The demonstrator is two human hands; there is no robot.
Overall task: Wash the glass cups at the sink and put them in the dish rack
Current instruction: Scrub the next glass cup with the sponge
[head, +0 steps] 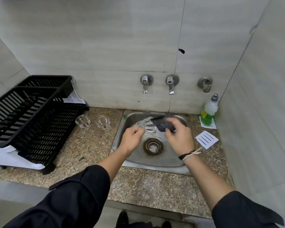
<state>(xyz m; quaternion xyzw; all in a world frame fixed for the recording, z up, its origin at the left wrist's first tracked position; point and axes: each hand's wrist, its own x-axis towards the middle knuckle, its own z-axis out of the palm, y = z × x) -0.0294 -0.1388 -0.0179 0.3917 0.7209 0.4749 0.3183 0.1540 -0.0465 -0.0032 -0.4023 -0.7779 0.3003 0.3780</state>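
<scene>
Head view, places given from the small steel sink (179, 163) set in the speckled granite table (92, 145).

- Left hand (132, 139): over the sink's left half, grip curled round a clear ribbed glass cup (146, 127) held tilted on its side above the basin.
- Right hand (179, 137): over the sink's right half, grip clamped on a dark scrubbing sponge (164, 125) that touched the cup's mouth end; black and pale cord bands at the wrist.
- Round rusty drain (152, 145): in the sink's floor, below and between both hands.
- Two further clear ribbed glass cups (83, 121), (103, 122): upright on the table left of the sink, side by side, apart.
- Black slatted plastic dish rack (31, 116): farther left of the sink, beyond those cups, on white paper.
- Two chrome wall taps (145, 84), (171, 84) and one round grey valve (205, 83): on the tiled wall behind the sink.
- Clear squeeze bottle of green liquid (210, 111): on the table at the sink's far right corner.
- White card with dark stripes (206, 139): on the table just right of the sink.
</scene>
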